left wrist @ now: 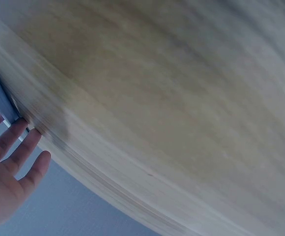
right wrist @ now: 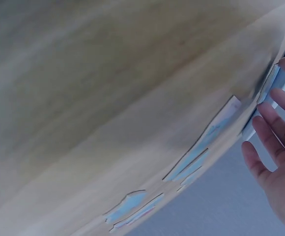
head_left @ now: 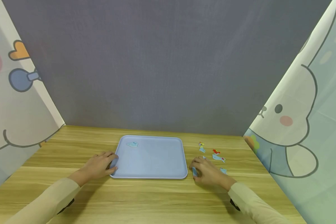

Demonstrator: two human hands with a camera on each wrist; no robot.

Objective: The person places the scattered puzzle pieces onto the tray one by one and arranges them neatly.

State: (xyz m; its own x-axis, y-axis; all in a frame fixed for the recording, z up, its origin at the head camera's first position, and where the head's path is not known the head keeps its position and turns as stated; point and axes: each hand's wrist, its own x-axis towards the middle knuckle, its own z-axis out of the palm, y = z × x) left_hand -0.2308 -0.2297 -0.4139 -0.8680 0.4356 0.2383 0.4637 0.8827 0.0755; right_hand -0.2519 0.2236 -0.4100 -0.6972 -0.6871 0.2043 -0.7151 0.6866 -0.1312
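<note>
A pale blue tray (head_left: 151, 158) lies flat on the wooden table. My left hand (head_left: 100, 164) rests at its left edge, thumb and fingertips touching the rim; in the left wrist view the fingers look loosely extended. Just off the tray's right edge, my right hand (head_left: 209, 171) pinches a light blue puzzle piece (head_left: 194, 171) between thumb and fingertips. That same piece (right wrist: 269, 84) appears in the right wrist view, close beside the tray wall. Inside the tray, a blue cut-out piece (head_left: 133, 144) lies near the upper left corner.
Several flat printed pieces lie right of the tray, among them a red one (head_left: 216, 151), a long blue one (head_left: 218, 158) and a blue-and-yellow one (head_left: 202, 147). Another blue piece (head_left: 223, 170) is partly behind the right hand. A grey panel (head_left: 156, 68) stands behind the table (head_left: 145, 199).
</note>
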